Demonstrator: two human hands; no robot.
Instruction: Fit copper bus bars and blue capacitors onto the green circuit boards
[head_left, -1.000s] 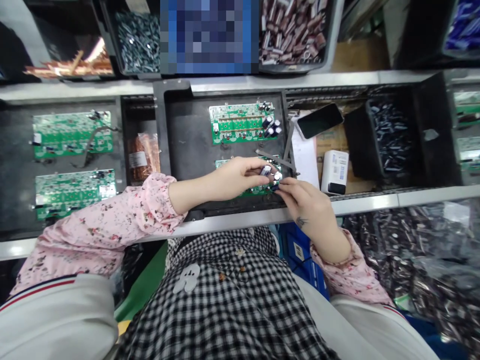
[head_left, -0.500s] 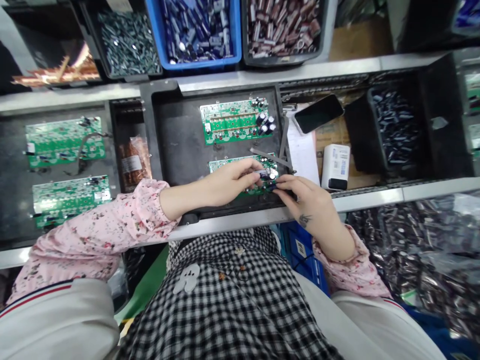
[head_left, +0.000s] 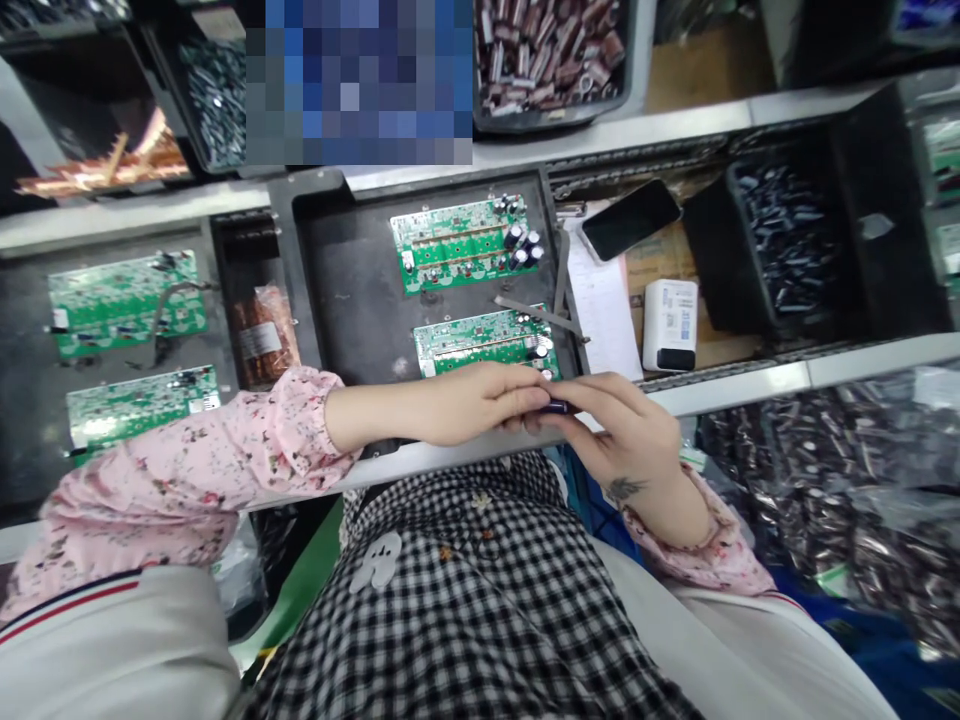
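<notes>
My left hand (head_left: 491,400) and my right hand (head_left: 619,420) meet at the front edge of the black tray (head_left: 341,300). Between their fingertips is a small dark cylindrical capacitor (head_left: 555,406), and both hands pinch it. Just behind my hands lies a green circuit board (head_left: 472,340), its lower right part hidden by them. A second green board (head_left: 457,250) with several upright dark capacitors lies farther back in the tray. A thin grey strip (head_left: 536,315) crosses the nearer board's right corner.
More boards (head_left: 127,300) lie in the left tray. Right of centre are a phone (head_left: 630,222), a white box (head_left: 671,325) and a black bin (head_left: 731,250) of dark parts. A bin of brown capacitors (head_left: 551,50) stands on the rear shelf. A bag of copper parts (head_left: 264,335) lies left.
Both hands have drawn back from the nearer board to the tray's front edge, and their fingertips have come together around the dark capacitor. More of that board now shows.
</notes>
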